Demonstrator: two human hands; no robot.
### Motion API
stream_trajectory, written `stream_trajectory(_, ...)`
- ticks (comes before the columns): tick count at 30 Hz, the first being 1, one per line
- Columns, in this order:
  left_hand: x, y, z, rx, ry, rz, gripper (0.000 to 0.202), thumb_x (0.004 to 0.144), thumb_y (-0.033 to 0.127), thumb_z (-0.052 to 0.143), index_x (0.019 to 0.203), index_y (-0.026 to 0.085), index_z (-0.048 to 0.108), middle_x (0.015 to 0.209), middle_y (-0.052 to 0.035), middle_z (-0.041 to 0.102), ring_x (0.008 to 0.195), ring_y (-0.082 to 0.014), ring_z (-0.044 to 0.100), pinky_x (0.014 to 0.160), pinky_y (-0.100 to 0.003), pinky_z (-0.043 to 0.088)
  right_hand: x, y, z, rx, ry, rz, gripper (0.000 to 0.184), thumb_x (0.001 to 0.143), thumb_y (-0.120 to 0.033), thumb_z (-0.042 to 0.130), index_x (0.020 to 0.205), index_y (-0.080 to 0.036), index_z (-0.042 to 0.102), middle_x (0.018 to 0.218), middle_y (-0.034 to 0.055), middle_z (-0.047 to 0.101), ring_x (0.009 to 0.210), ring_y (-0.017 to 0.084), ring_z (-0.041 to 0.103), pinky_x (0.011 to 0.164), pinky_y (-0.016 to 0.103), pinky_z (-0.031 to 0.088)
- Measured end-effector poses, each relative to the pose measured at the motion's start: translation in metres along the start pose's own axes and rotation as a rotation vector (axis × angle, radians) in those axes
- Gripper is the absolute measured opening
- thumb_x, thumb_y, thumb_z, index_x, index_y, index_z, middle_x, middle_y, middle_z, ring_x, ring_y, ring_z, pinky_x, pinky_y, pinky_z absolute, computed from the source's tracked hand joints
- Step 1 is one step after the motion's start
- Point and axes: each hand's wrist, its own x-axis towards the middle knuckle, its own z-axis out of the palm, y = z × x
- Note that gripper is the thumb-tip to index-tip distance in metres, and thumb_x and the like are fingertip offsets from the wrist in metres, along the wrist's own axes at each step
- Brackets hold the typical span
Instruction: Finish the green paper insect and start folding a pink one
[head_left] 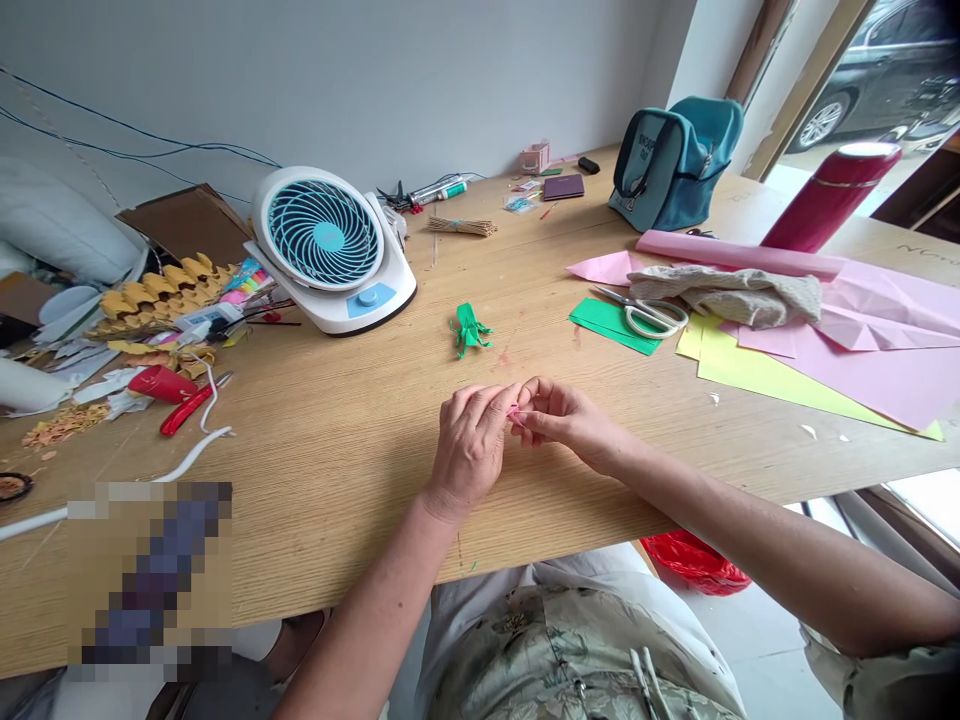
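Near the table's front edge, my left hand (pixel 471 440) and my right hand (pixel 562 420) meet with fingers closed around a small pink paper piece (pixel 514 413). Only a bit of the paper shows between the fingertips; its shape is mostly hidden. Beyond the hands lies a green paper cutout (pixel 470 330) with curled, leaf-like points. To the right, scissors (pixel 654 318) with pale handles rest on green paper sheets (pixel 611 325).
A white fan (pixel 330 245) stands at the back left, beside clutter with red-handled pliers (pixel 187 408). Pink paper (pixel 885 370), yellow paper (pixel 780 375), a grey cloth (pixel 735 292), a red thermos (pixel 832 200) and a teal bag (pixel 671 170) occupy the right. A red-lined bin (pixel 694 562) sits below.
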Motion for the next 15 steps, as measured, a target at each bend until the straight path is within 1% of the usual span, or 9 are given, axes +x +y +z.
stream_trajectory(4,-0.001,0.001,-0.002,-0.108,-0.058,-0.001,0.039,0.098,0.015,0.042,0.135,0.013,0.054,0.121,-0.0132,0.067,0.114,-0.0246,0.053,0.101,-0.038,0.04,-0.002,-0.002,-0.001,-0.03,-0.009,-0.011,0.045,0.072,-0.051,0.082,0.087,-0.021,0.052,0.067,-0.003,0.065,0.057,0.011,0.059,0.057,0.025,0.044)
stream_trajectory(6,-0.001,0.002,-0.002,-0.155,-0.097,0.0,0.045,0.094,0.013,0.045,0.139,0.013,0.049,0.126,-0.0141,0.064,0.116,-0.0258,0.052,0.103,-0.041,0.04,-0.003,-0.003,-0.002,-0.043,-0.027,-0.028,0.045,0.075,-0.052,0.079,0.088,-0.022,0.049,0.066,-0.003,0.066,0.057,0.011,0.06,0.057,0.026,0.045)
stream_trajectory(8,-0.002,0.002,0.0,-0.189,-0.122,-0.012,0.052,0.091,0.012,0.047,0.143,0.014,0.043,0.127,-0.0143,0.064,0.115,-0.0258,0.054,0.101,-0.041,0.042,-0.003,-0.004,-0.002,-0.056,-0.051,-0.049,0.044,0.077,-0.053,0.077,0.087,-0.022,0.048,0.065,-0.0028,0.067,0.056,0.012,0.061,0.056,0.026,0.045)
stream_trajectory(10,-0.003,0.001,0.004,-0.21,-0.115,-0.024,0.052,0.093,0.011,0.046,0.144,0.015,0.041,0.122,-0.0135,0.066,0.108,-0.0238,0.059,0.097,-0.039,0.045,-0.003,-0.005,-0.002,-0.075,-0.069,-0.072,0.043,0.078,-0.052,0.077,0.085,-0.022,0.048,0.066,-0.0024,0.067,0.056,0.012,0.061,0.056,0.026,0.046)
stream_trajectory(12,-0.003,-0.001,0.007,-0.226,-0.088,-0.029,0.046,0.097,0.013,0.042,0.143,0.016,0.041,0.117,-0.013,0.068,0.103,-0.0216,0.062,0.094,-0.037,0.049,-0.003,-0.006,-0.002,-0.104,-0.088,-0.106,0.042,0.078,-0.053,0.077,0.083,-0.022,0.05,0.068,-0.0018,0.066,0.057,0.012,0.06,0.057,0.026,0.047)
stream_trajectory(15,-0.003,-0.002,0.009,-0.25,-0.06,-0.028,0.042,0.099,0.012,0.04,0.141,0.015,0.043,0.118,-0.0137,0.068,0.107,-0.0202,0.065,0.094,-0.035,0.052,-0.004,-0.009,-0.004,-0.174,-0.096,-0.167,0.039,0.082,-0.055,0.072,0.084,-0.02,0.055,0.073,0.0001,0.065,0.061,0.012,0.061,0.059,0.026,0.048)
